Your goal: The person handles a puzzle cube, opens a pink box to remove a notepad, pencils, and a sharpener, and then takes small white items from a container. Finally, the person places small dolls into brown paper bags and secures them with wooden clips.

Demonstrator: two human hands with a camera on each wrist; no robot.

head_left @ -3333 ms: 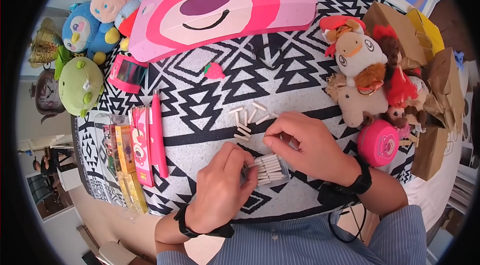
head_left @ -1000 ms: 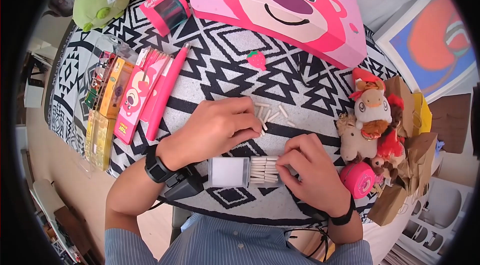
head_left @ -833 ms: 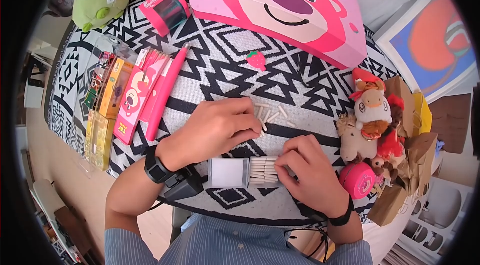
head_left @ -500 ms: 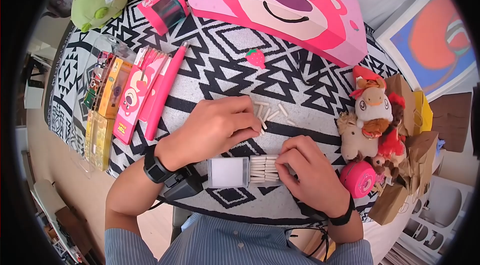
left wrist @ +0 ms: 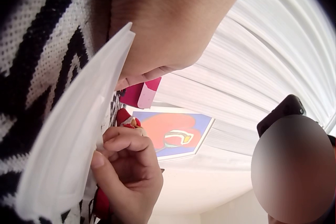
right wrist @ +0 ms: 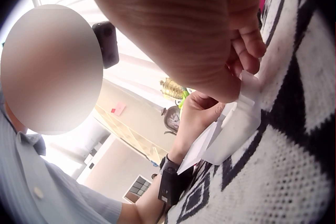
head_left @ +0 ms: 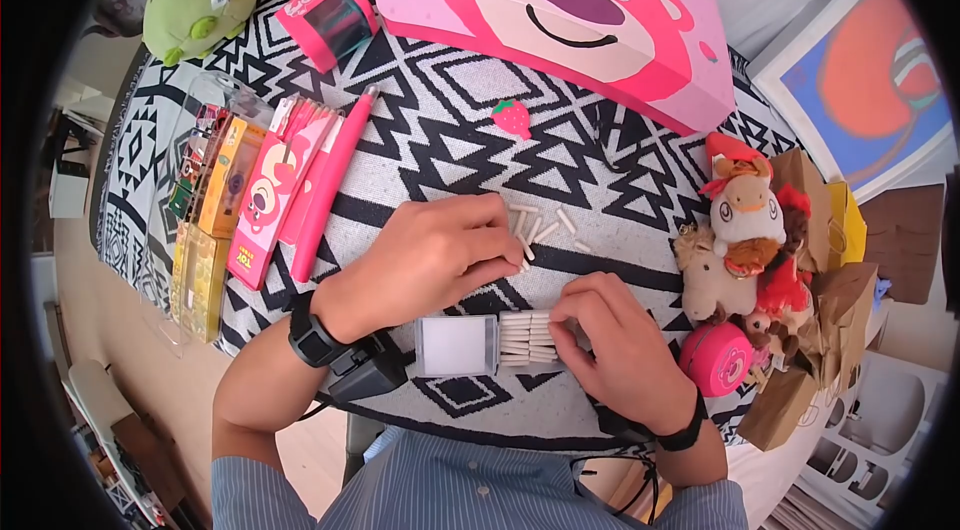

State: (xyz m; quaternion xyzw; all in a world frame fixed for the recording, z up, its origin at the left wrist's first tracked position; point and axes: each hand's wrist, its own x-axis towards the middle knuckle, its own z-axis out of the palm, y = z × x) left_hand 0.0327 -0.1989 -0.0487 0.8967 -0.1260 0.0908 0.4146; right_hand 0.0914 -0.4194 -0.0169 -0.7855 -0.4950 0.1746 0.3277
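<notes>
A clear plastic box (head_left: 528, 366) lies on the patterned cloth, its hinged lid (head_left: 457, 344) spread flat to the left. Rows of small white sticks (head_left: 522, 338) fill it. The right hand (head_left: 622, 358) grips the box's right side between thumb and bent fingers; the right wrist view has its fingertips at the box's edge. Above the box, the left hand (head_left: 432, 252) reaches into a loose group of white sticks (head_left: 544, 230), thumb and fingers bent together at the nearest one in a pinch. Its fingertips partly cover that stick.
Behind stands a large pink bear box (head_left: 560, 20), with a strawberry-shaped piece (head_left: 511, 118) before it. Pencil packs (head_left: 282, 192) and a pink pen (head_left: 335, 185) lie left. Plush toys (head_left: 745, 230), a round pink case (head_left: 716, 359) and paper bags (head_left: 825, 315) crowd the right.
From the earliest frame, the left hand has moved off the box to the loose sticks, and the right hand from those sticks to the box's right side. Over the last second both stay nearly still.
</notes>
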